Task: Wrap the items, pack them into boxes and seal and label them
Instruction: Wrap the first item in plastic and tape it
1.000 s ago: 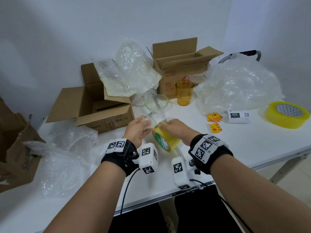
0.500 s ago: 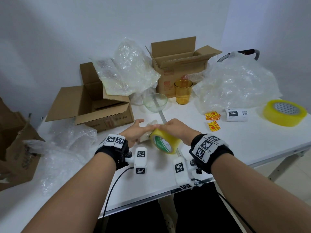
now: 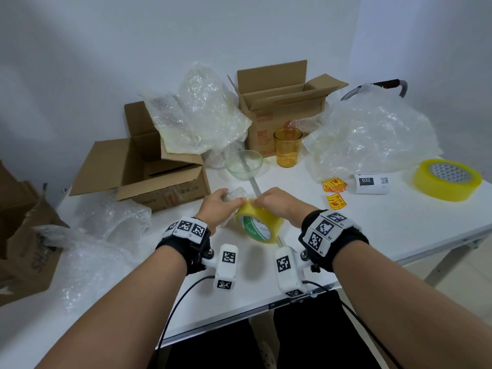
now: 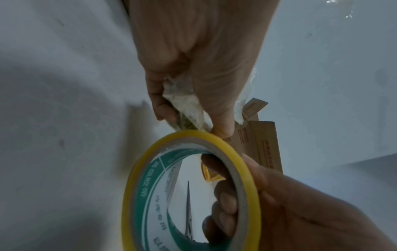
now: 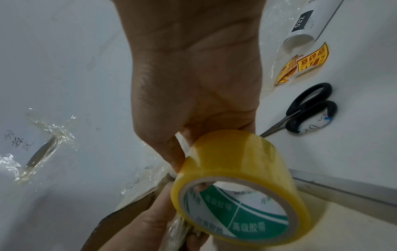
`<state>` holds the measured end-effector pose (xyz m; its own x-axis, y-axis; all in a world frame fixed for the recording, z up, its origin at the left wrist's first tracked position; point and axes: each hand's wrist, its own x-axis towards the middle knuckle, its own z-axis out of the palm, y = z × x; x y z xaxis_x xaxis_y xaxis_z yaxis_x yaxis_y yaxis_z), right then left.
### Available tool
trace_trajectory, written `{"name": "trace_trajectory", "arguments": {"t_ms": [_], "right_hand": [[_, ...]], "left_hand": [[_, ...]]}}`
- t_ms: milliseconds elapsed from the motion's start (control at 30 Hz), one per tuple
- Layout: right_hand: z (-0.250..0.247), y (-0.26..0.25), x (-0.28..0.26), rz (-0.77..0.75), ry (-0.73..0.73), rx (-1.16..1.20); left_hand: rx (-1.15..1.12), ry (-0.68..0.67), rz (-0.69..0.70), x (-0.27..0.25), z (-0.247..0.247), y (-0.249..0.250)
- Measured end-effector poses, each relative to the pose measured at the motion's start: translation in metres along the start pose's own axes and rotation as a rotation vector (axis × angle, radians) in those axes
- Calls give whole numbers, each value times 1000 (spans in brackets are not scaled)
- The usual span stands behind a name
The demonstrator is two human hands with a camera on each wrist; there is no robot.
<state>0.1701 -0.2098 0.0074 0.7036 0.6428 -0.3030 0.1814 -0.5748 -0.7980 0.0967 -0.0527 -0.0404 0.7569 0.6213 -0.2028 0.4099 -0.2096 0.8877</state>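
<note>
My left hand [image 3: 226, 199] grips a small bubble-wrapped item [image 3: 237, 194] just above the white table [image 3: 372, 235]. My right hand [image 3: 262, 202] holds a yellow tape roll [image 3: 259, 226] on edge, its rim touching the wrapped item. In the left wrist view the left thumb and fingers [image 4: 223, 125] pinch the wrapped item [image 4: 184, 101] above the tape roll [image 4: 137, 186], and right-hand fingers sit inside the core. In the right wrist view the right hand [image 5: 193, 135] clasps the tape roll [image 5: 247, 169]; the left hand [image 5: 150, 220] is below it.
Two open cardboard boxes [image 3: 159, 177] [image 3: 282, 107] stand behind, with a glass bowl [image 3: 243, 165] and an amber cup [image 3: 288, 147]. Bubble wrap lies heaped at right [image 3: 372, 139] and left [image 3: 106, 235]. A second tape roll [image 3: 447, 179], yellow stickers [image 3: 334, 186] and scissors [image 5: 307, 108] lie to the right.
Half a second ago my left fingers lay flat over the wrapped item; now they curl round it. The tape roll stays in my right hand, pressed against the item.
</note>
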Motion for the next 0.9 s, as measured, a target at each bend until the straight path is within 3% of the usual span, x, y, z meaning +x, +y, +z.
{"name": "trace_trajectory", "arguments": {"t_ms": [400,567,700,767,900], "right_hand": [[-22,-7,-6,89,-40,-32],[-19,-3,-6,79,-83,168],[-12,0,-5,64,-139,177],[-11,1,-5,62,-152,177],[-11,2,-4,45,-154,219]], "left_hand": [[193,109,163,0,0,31],[-105,-113,27,9,-6,34],[108,-315,-9,9,-16,39],[137,-286,6,6,-19,41],[70,-27,138,9,-15,40]]}}
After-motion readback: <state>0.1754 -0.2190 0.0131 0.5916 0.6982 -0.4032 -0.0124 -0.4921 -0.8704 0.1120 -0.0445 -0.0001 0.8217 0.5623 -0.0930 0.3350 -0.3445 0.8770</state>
